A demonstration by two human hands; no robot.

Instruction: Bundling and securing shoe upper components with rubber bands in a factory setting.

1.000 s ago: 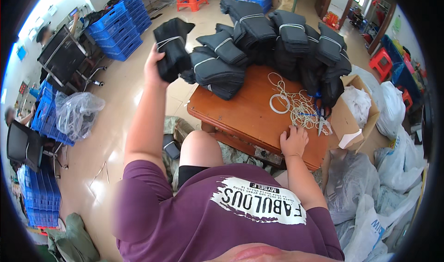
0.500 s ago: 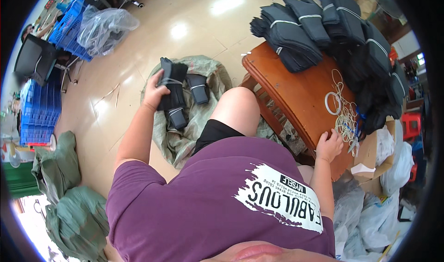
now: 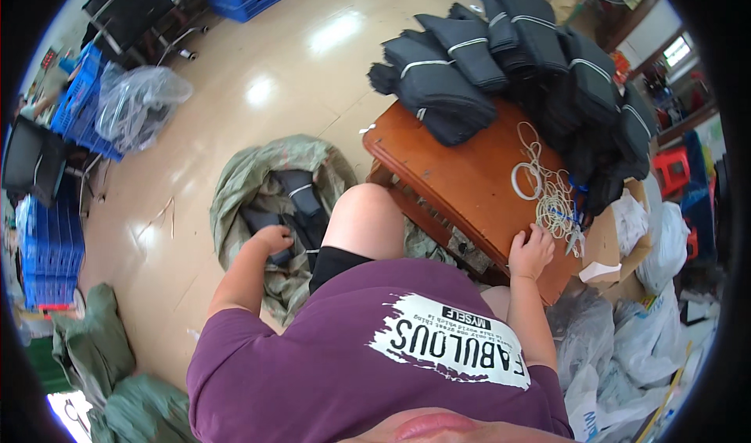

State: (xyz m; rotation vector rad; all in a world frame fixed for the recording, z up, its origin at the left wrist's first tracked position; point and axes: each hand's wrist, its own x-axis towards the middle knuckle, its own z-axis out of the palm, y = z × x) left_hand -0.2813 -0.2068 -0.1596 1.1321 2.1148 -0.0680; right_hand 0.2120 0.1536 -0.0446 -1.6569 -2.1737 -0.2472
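Note:
My left hand (image 3: 274, 239) is down inside an open green woven sack (image 3: 227, 173) beside my knee. Its fingers curl round a dark bundle of folded cloth (image 3: 280, 256), partly hidden by the hand. Another black cloth bundle (image 3: 301, 192), tied with a pale band, lies in the sack just beyond. My right hand (image 3: 532, 253) rests on the brown wooden table (image 3: 461, 181), fingers apart and holding nothing. Beside its fingertips lies a tangle of pale elastic bands (image 3: 555, 208), with a white ring (image 3: 526, 181) and scissors (image 3: 575, 238) close by.
Large banded stacks of black cloth (image 3: 450, 83) cover the table's far and right side. A cardboard box (image 3: 614, 247) and plastic bags (image 3: 641, 349) stand at the right. Blue crates (image 3: 51, 247), a clear plastic bag (image 3: 145, 106) and green sacks (image 3: 94, 341) are at the left.
My left hand has lowered the black cloth bundle from above the sack down into it. The right hand stays on the table by the bands. The whole view has shifted.

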